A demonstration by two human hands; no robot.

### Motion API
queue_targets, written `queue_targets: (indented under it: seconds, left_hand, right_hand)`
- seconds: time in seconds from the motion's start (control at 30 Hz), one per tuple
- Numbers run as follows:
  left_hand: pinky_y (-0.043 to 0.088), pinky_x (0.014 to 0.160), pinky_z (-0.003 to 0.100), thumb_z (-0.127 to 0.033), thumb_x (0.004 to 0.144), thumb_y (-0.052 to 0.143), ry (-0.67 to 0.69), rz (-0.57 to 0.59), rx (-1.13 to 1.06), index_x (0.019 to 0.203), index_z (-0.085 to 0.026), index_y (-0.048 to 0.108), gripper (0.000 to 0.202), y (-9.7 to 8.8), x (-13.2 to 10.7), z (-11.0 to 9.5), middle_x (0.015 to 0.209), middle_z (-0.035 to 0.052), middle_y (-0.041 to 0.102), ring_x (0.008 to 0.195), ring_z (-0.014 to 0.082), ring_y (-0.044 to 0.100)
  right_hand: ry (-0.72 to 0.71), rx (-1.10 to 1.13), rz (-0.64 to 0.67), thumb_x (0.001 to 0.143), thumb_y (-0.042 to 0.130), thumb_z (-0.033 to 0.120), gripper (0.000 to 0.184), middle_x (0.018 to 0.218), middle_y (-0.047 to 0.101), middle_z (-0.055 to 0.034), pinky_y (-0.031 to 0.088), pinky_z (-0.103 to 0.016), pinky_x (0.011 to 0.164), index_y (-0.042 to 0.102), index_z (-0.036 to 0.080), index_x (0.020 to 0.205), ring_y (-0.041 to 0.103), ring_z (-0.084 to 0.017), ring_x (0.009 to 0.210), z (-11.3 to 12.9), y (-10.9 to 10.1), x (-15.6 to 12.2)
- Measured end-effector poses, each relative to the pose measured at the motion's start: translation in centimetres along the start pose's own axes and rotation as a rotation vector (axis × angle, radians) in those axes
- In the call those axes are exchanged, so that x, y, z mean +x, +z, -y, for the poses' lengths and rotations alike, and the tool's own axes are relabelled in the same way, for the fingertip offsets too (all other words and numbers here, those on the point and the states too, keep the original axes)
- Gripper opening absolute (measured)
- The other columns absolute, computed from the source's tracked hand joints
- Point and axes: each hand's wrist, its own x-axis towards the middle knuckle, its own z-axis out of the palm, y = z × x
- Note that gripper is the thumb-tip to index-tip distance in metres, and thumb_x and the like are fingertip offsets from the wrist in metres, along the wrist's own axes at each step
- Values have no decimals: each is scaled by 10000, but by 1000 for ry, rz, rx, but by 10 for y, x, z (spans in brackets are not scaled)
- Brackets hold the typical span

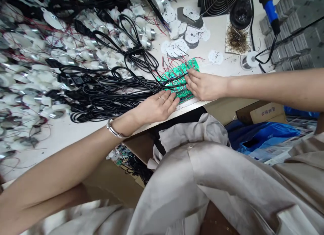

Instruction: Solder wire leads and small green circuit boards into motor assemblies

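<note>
A green circuit board panel with red and black wires lies near the table's front edge. Over its near left part rests my left hand, fingers stretched out flat near the cable ends. My right hand lies on the board's right side, its fingers extended and touching the board and black wires. Neither hand grips anything that I can see. Bundled black power cables run from the board to the left, some of them tied in loops.
Small motors with white plastic parts cover the table's left side. White discs lie behind the board. A solder spool, a blue-handled soldering iron, a black fan and stacked grey metal blocks stand at the right. Cardboard boxes sit below.
</note>
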Motion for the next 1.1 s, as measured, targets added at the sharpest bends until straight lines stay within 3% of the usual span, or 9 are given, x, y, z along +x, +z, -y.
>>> queue_targets:
  seconds: [0.13,0.27,0.37,0.53,0.77,0.87,0.97,1.03,1.1]
  left_hand:
    - [583,1013,571,-111,1039,309,-37,60,73,1347,-7,634,460,-3,5,-7,1307,285,680,1235,367,691]
    - [582,986,578,-88,1016,295,-3,144,49,1346,18,634,484,-12,14,-9,1274,296,694,1197,370,709]
    - [593,924,522,-80,1005,290,45,197,101,1285,22,671,484,-20,22,-6,1211,288,724,1123,352,735]
    - [572,813,468,-51,975,241,91,324,166,1176,16,713,517,-35,35,-6,1041,257,760,930,318,746]
    - [556,924,495,-75,1004,209,169,349,251,1251,6,683,541,-33,35,0,1177,259,735,1086,335,721]
    - [563,950,439,-124,1029,270,115,329,99,1200,-71,717,482,-29,30,14,1130,197,759,1097,288,715]
    - [553,1006,371,-180,1047,363,64,268,-69,1150,-144,737,390,-28,25,21,1134,135,769,1119,233,704]
    - [559,1011,395,-267,1069,383,43,243,-39,1139,-129,739,388,-27,24,15,1138,145,767,1127,258,702]
    - [576,973,449,-348,1085,371,-42,196,54,1200,-83,716,450,-22,24,1,1141,182,759,1123,309,702]
  right_hand:
    - [115,152,-16,922,310,293,545,1419,670,-106,374,-865,987,610,223,1372,457,-419,1475,8,4,1]
    - [100,61,-76,920,234,294,590,1413,671,-87,382,-834,990,637,217,1344,384,-418,1515,20,12,0]
    - [30,-135,13,920,281,309,555,1365,699,-98,400,-820,971,692,208,1279,418,-432,1492,31,7,5]
    - [-63,-756,258,910,356,295,499,1227,760,-138,487,-759,887,756,149,1170,620,-441,1304,50,-11,13]
    - [-67,-1110,258,917,376,287,487,1156,779,-151,513,-738,834,741,118,1191,714,-414,1153,63,-1,21]
    - [-30,-959,150,941,342,298,481,1086,799,-101,478,-779,907,767,161,1120,706,-397,1188,54,10,19]
    - [71,-621,-75,968,279,252,491,1143,792,-83,397,-786,1090,741,208,1126,680,-337,1249,39,20,11]
    - [139,-338,-205,994,215,256,519,1180,780,-71,315,-770,1189,684,236,1217,647,-300,1303,31,26,5]
    - [145,-72,-251,1017,151,300,551,1184,773,-54,232,-761,1243,613,252,1313,599,-282,1368,26,32,2]
